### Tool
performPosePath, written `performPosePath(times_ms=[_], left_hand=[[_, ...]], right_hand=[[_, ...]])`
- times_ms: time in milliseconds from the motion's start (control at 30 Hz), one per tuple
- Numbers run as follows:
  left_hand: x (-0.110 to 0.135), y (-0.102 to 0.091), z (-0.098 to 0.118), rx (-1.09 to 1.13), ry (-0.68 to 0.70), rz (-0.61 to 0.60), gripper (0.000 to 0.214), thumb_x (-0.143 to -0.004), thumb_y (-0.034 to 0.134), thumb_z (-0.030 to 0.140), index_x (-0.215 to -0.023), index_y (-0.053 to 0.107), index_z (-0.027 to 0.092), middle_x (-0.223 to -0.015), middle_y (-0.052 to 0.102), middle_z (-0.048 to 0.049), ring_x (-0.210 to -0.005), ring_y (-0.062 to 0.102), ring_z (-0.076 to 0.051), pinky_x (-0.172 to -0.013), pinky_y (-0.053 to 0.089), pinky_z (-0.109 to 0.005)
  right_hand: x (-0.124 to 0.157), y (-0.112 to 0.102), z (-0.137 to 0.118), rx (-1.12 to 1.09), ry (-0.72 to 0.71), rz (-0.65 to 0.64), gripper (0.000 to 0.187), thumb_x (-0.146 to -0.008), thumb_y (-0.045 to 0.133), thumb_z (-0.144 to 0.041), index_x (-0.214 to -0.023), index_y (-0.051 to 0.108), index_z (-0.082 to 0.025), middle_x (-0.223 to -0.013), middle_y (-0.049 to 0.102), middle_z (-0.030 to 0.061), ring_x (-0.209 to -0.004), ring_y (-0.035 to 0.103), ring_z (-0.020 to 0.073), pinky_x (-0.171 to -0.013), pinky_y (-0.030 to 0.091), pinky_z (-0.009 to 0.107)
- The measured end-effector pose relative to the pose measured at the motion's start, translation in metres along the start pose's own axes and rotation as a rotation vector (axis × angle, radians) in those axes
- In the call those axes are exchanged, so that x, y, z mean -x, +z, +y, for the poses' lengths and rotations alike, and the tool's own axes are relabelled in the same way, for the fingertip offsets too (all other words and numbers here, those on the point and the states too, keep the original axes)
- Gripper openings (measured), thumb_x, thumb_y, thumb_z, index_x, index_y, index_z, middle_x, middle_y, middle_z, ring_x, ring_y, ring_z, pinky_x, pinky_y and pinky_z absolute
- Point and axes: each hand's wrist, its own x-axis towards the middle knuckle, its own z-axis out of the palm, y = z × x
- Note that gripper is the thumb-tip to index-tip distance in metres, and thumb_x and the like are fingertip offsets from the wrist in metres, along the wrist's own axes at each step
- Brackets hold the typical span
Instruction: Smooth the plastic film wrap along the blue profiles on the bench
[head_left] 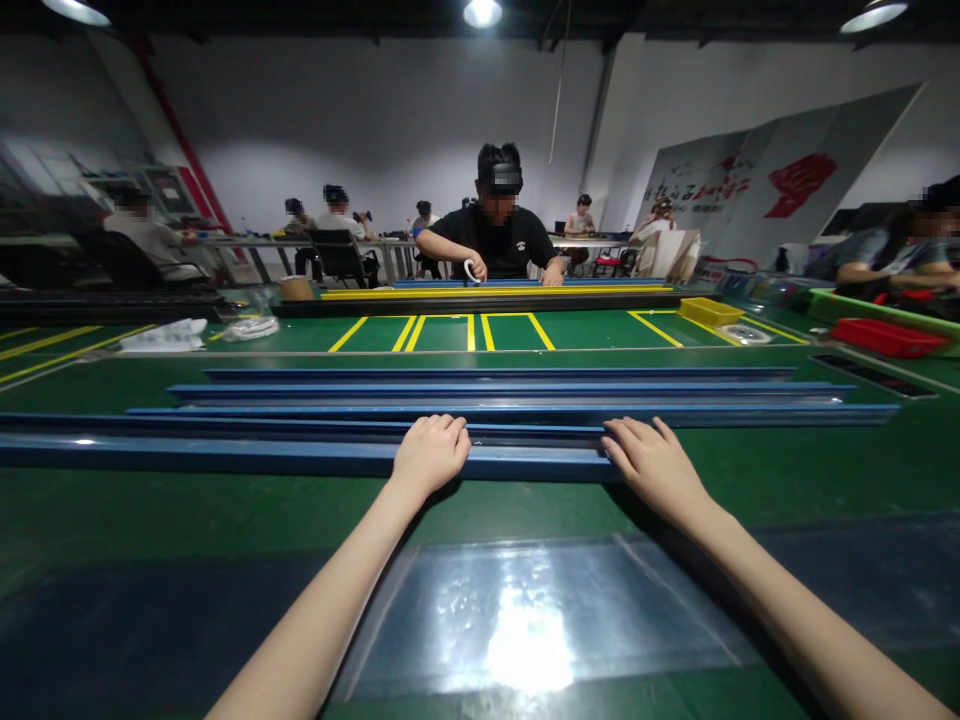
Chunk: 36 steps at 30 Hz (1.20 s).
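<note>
Several long blue rails lie side by side across the green table [225,510]. My left hand [431,452] curls its fingers over the top edge of the nearest blue rail [262,458], gripping it near the middle. My right hand [654,462] rests on the right end of the same rail, fingers bent over its edge. Behind it lie further blue rails [487,390]. A clear plastic sheet [525,620] lies flat on the table between my forearms, glaring under the lamp.
A person in black sits opposite, holding a white tape roll [471,270] over yellow and dark rails [495,294]. A yellow tray [709,311] and a red tray [885,336] stand at the right. White plastic bags [169,335] lie at the left. Other people sit at tables behind.
</note>
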Motion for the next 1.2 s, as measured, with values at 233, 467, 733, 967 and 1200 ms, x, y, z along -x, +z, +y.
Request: performPosePath(times_ms=[233, 467, 733, 967, 1200], left_hand=[[0.000, -0.002, 0.000, 0.004, -0.007, -0.025, 0.035, -0.086, 0.030, 0.022, -0.095, 0.063, 0.013, -0.089, 0.067, -0.0074, -0.083, 0.060, -0.020, -0.076, 0.043, -0.033], [0.000, -0.002, 0.000, 0.003, -0.006, -0.023, 0.035, -0.087, 0.030, 0.023, -0.095, 0.063, 0.014, -0.089, 0.066, -0.0077, -0.083, 0.060, -0.020, -0.076, 0.042, -0.032], [-0.001, -0.001, 0.000, -0.001, -0.010, -0.038, 0.035, -0.086, 0.030, 0.022, -0.097, 0.062, 0.013, -0.091, 0.066, -0.0074, -0.084, 0.059, -0.020, -0.076, 0.042, -0.033], [0.000, 0.000, -0.001, 0.007, -0.008, -0.025, 0.035, -0.086, 0.031, 0.023, -0.096, 0.062, 0.014, -0.090, 0.066, -0.0072, -0.084, 0.060, -0.020, -0.077, 0.042, -0.032], [0.000, 0.001, -0.001, 0.005, -0.006, -0.009, 0.035, -0.086, 0.030, 0.023, -0.096, 0.062, 0.015, -0.089, 0.067, -0.0068, -0.085, 0.059, -0.019, -0.078, 0.042, -0.032]], right_hand=[[0.006, -0.048, -0.037, -0.508, -0.076, -0.002, 0.022, -0.086, 0.034, -0.025, -0.092, 0.054, -0.018, -0.087, 0.059, 0.0079, -0.082, 0.054, 0.0171, -0.073, 0.042, 0.030], [0.010, -0.052, -0.057, -0.650, -0.198, -0.617, 0.035, -0.067, 0.062, -0.050, -0.083, 0.055, -0.020, -0.079, 0.058, 0.0003, -0.068, 0.051, 0.0130, -0.057, 0.036, 0.023], [0.014, -0.043, -0.062, -0.617, -0.181, -0.747, 0.043, -0.056, 0.068, -0.054, -0.076, 0.052, -0.019, -0.071, 0.054, -0.0025, -0.063, 0.047, 0.0114, -0.052, 0.029, 0.021], [0.014, -0.043, -0.064, -0.566, -0.171, -0.768, 0.037, -0.056, 0.070, -0.049, -0.071, 0.054, -0.019, -0.070, 0.054, -0.0019, -0.064, 0.047, 0.0119, -0.053, 0.028, 0.022], [0.016, -0.046, -0.061, -0.570, -0.200, -0.768, 0.044, -0.053, 0.070, -0.051, -0.078, 0.052, -0.020, -0.073, 0.053, -0.0019, -0.066, 0.046, 0.0126, -0.055, 0.029, 0.022]])
